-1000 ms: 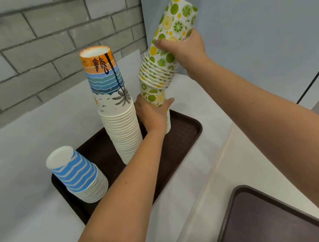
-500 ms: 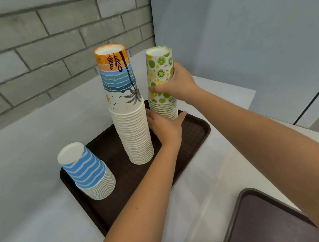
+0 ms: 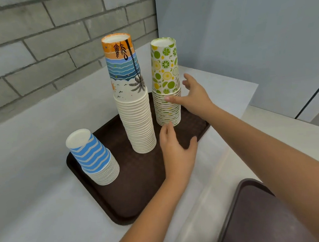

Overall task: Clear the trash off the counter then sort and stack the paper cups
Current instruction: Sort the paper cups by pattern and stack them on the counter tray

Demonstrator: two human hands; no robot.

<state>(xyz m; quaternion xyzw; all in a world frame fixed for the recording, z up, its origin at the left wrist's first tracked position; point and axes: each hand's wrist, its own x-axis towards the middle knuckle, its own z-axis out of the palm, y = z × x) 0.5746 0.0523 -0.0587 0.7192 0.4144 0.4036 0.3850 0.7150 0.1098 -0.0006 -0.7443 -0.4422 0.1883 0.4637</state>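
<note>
Here, citrus stack (image 3: 165,84): inverted paper cups printed with limes and lemons stood upright at the far right end of the brown tray (image 3: 142,193).
Right hand (image 3: 193,95): open, fingers spread; its thumb lay against the stack's ribbed rims, the other fingers reached past the stack's right side; it clasped nothing.
Left hand (image 3: 177,150): open and flat above the tray, fingertips just beside the base of the citrus stack, holding nothing.
Beach stack (image 3: 130,96): the tallest column, orange sky, blue waves and a palm on the top cup, stood mid-tray just left of the citrus stack, apart from it.
Blue wave stack (image 3: 92,157): the shortest, leaning slightly, sat at the tray's near left end, well apart from the other two.
Tray contents: only the three cup stacks.
Counter (image 3: 34,193): pale surface under the tray, running to a grey brick wall (image 3: 38,45).
Second tray (image 3: 263,218): dark, at the lower right, partly hidden behind the right forearm.
</note>
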